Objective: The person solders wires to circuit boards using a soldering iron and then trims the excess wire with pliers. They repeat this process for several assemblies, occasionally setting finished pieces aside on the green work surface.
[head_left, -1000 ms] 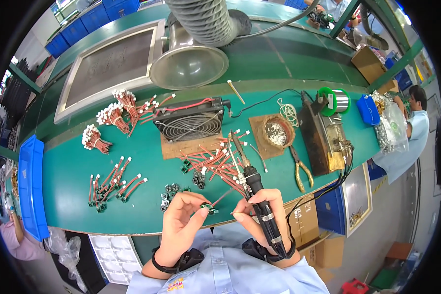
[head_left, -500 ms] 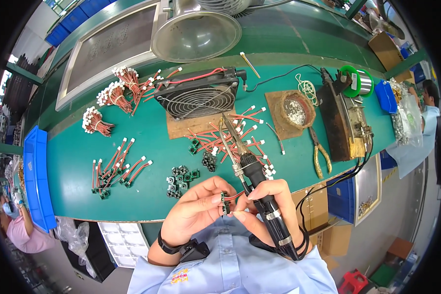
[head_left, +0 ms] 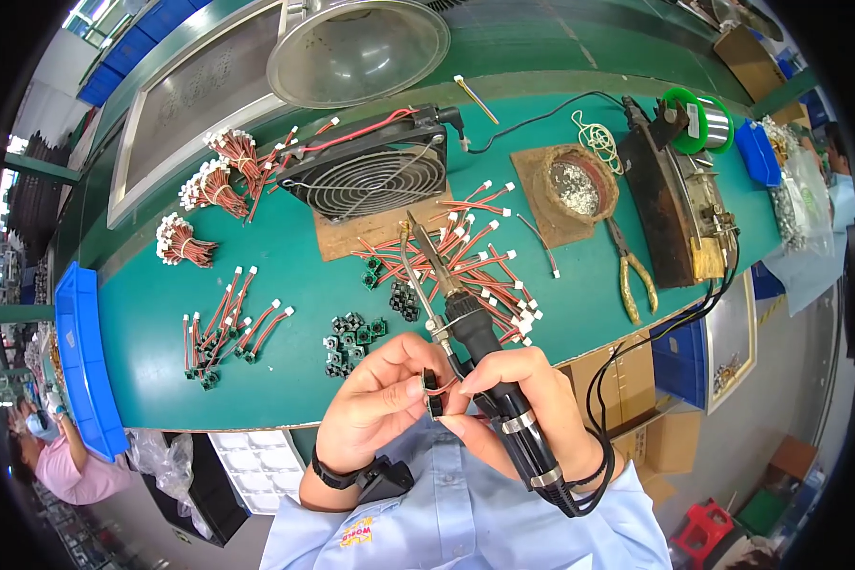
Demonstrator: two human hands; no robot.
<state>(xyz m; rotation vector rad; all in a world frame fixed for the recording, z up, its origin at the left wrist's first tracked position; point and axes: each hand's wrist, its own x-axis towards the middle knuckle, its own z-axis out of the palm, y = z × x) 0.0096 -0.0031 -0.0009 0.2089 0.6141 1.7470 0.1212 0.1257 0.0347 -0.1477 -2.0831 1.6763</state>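
My left hand (head_left: 382, 391) pinches a small dark circuit board (head_left: 432, 395) between thumb and fingers, close to my shirt. A black soldering iron (head_left: 477, 328) with a thin feed tube beside its tip lies across my right hand (head_left: 532, 408), which is closed round it. The iron points up and away, over the loose wires. My right fingertips also seem to hold a short red wire (head_left: 442, 389) against the board; its joint is too small to make out. Beyond my hands lie several small black-and-green boards (head_left: 351, 340) and a pile of red connector wires (head_left: 465, 252).
A black fan (head_left: 366, 176) stands behind the wire pile. To the right are a solder-scrap bowl (head_left: 575, 188), pliers (head_left: 634, 280), and an iron stand (head_left: 670, 218) with a green solder reel (head_left: 698, 122). Wired boards (head_left: 220, 347), wire bundles (head_left: 185, 240) and a blue tray (head_left: 85, 356) occupy the left.
The view has shifted slightly. The board in my left hand has turned, showing more of its dark side. The iron's tip has swung a little to the left; both hands keep their grip.
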